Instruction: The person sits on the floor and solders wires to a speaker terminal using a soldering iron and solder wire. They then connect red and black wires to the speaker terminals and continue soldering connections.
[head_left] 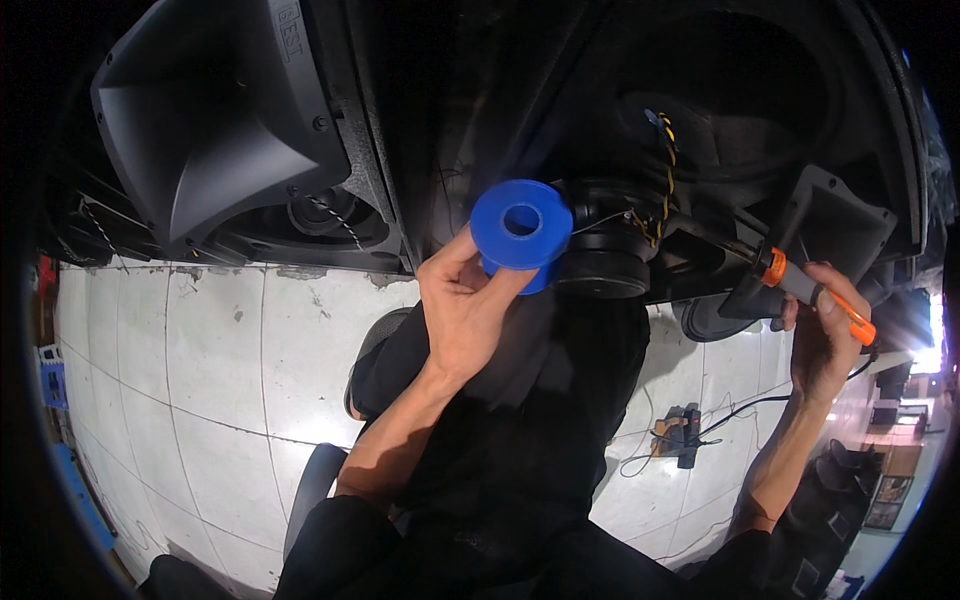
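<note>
My left hand [465,305] is closed around a blue spool [490,215], with a thin strand of solder running from it to the right. A soldering iron [795,280] with a grey and orange handle is gripped in my right hand [825,345]; its shaft points left toward a round black speaker driver [605,265]. The strand and the iron's front end come together at the driver's upper side, where a yellow-and-black twisted wire [669,160] ends. That wire hangs from a hole in the black cabinet. Whether the iron's tip touches the wire end is too small to tell.
A large black speaker horn [225,130] rises at the upper left, and a smaller horn [835,225] stands at the right. On the tiled floor [220,360] lies a power strip [685,435] with cables. My legs [500,430] are beneath the work.
</note>
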